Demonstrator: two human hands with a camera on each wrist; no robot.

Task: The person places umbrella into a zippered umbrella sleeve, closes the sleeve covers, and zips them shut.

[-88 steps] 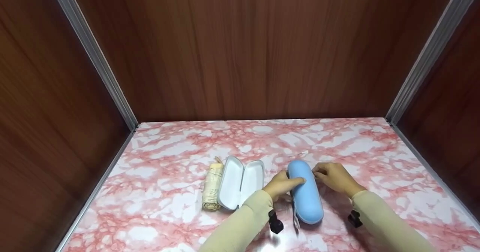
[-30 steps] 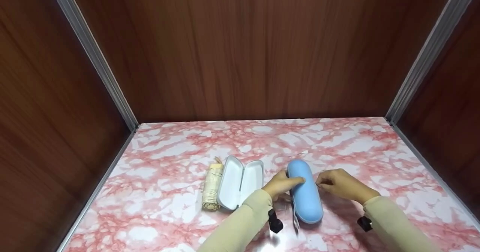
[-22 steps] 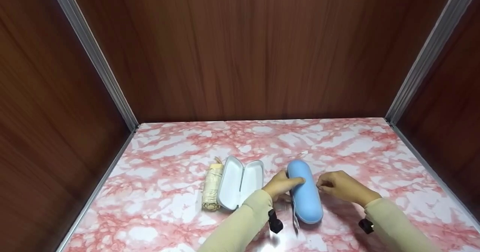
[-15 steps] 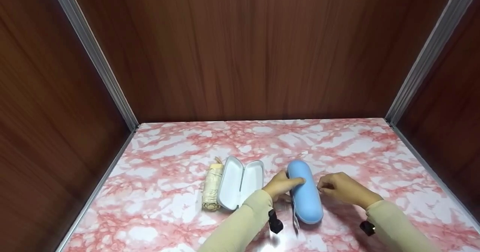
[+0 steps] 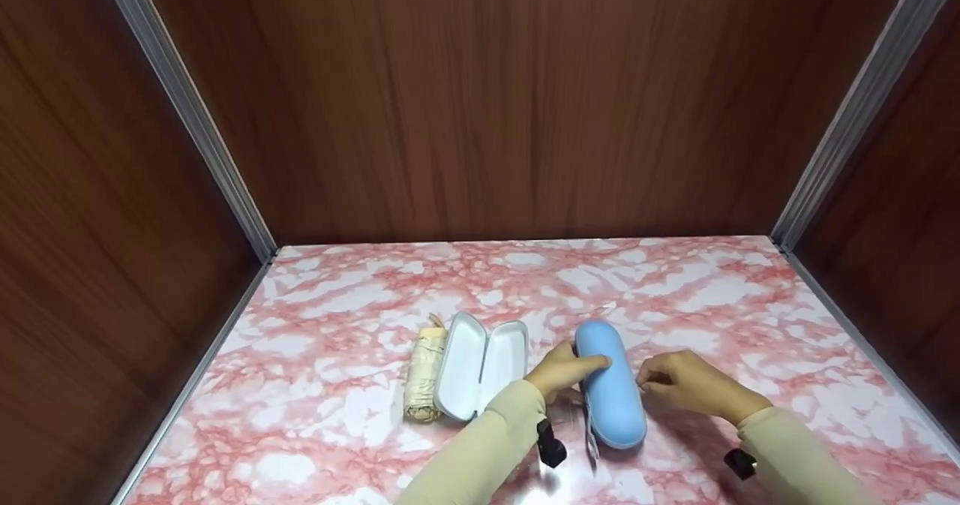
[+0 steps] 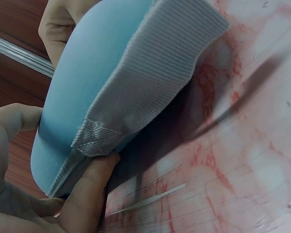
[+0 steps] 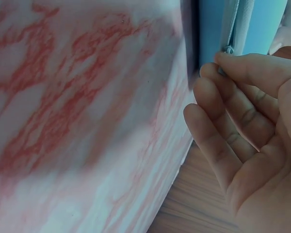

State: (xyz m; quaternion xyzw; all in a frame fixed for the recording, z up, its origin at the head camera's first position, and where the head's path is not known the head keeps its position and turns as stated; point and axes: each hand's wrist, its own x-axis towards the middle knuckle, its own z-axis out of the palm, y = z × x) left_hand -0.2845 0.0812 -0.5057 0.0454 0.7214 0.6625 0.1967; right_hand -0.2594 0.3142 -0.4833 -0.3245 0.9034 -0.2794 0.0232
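A light blue zippered case (image 5: 611, 392), long with rounded ends, lies on the table in the head view. My left hand (image 5: 561, 370) grips its left side, thumb on top. In the left wrist view a grey ribbed strap (image 6: 140, 73) hangs from the case's side, with fingers tucked beneath the edge. At the case's right side, my right hand (image 5: 694, 385) pinches the small zipper pull (image 7: 228, 48) between thumb and forefinger. The zipper (image 7: 233, 24) runs along the case's side in the right wrist view. What lies inside the case is hidden.
Left of my left hand stands a white glasses case (image 5: 484, 366), its two halves spread apart. Against it lies a rolled cream folding umbrella or cloth bundle (image 5: 424, 377). The table (image 5: 337, 295) has a red-and-white marbled top, with brown wooden panels (image 5: 480, 115) around it.
My right hand has slid a short way along the case's right side toward me, pinching the zipper pull. The left hand and the case have stayed in place.
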